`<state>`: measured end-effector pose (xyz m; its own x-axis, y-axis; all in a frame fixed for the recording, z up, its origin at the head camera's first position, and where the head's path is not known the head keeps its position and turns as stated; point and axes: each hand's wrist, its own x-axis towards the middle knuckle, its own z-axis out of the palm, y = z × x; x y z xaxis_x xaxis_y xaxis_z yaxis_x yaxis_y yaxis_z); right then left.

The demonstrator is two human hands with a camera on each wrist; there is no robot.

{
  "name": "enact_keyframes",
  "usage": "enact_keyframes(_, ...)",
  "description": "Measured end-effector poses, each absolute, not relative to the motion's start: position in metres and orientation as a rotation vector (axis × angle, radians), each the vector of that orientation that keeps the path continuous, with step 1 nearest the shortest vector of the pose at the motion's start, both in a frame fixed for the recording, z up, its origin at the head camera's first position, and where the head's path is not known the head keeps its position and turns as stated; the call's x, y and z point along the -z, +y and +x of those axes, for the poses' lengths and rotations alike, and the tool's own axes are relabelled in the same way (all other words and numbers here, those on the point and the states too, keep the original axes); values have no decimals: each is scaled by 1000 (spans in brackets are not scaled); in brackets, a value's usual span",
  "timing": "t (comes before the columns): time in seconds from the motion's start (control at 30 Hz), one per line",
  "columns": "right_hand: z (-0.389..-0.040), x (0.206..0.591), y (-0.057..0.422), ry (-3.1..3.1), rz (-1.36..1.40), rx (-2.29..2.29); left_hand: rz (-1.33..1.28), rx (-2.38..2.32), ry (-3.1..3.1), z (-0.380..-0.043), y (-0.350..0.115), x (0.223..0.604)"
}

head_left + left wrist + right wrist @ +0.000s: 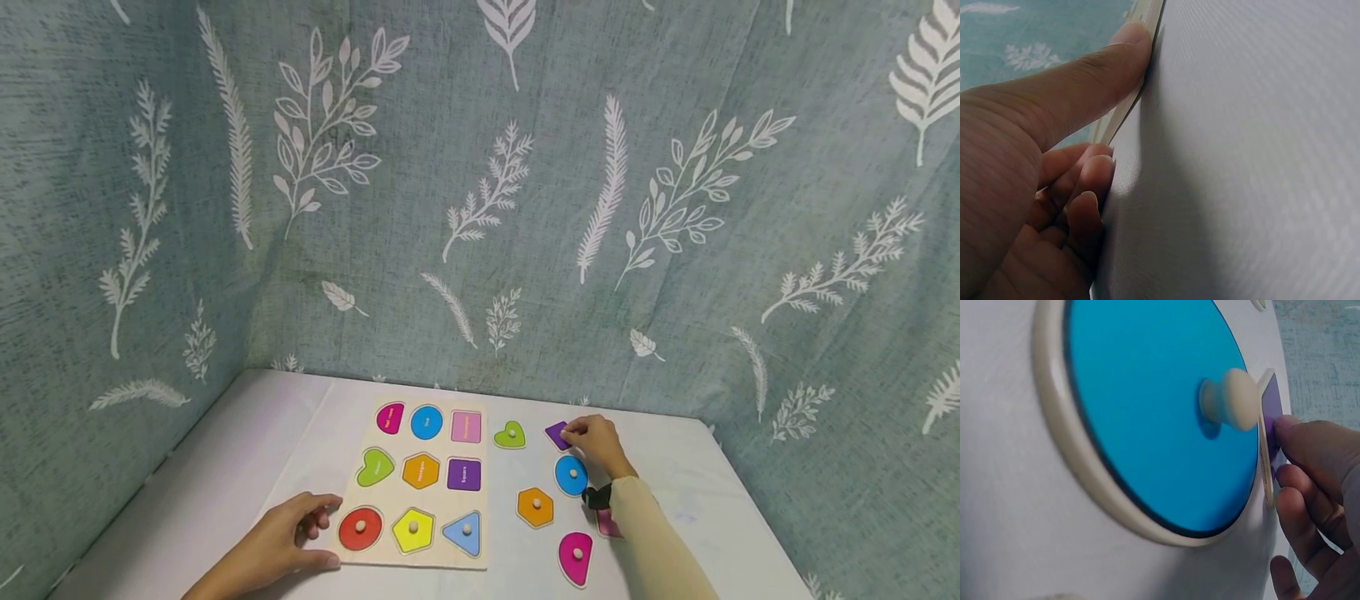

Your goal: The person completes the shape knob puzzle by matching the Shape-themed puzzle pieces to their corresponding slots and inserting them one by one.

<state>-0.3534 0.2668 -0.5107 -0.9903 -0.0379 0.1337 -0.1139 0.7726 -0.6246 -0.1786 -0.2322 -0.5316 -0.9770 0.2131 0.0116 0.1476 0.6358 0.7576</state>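
A wooden shape puzzle board lies on the table, with a red circle, a yellow pentagon and a blue triangle seated in its near row. My left hand rests against the board's left edge, its thumb touching near the lower corner and the other fingers loosely bent. Right of the board, my right hand pinches the purple square piece at its knob, which the fingertips hide. In the right wrist view, that purple piece stands behind a large blue circle piece.
Around the right hand lie a green heart, an orange hexagon, a magenta half circle and a pink piece partly under the sleeve. A patterned curtain hangs behind the white table.
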Motion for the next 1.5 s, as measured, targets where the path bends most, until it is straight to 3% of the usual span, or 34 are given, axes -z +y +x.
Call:
enact_keyframes(0.3,-350,508,270,-2863,151,-915,187,-1267,2767,-177,-227,534)
enact_keyframes(1.5,-333,506,249,-2748,345,-861,285,-1236,2798,-179,-230,531)
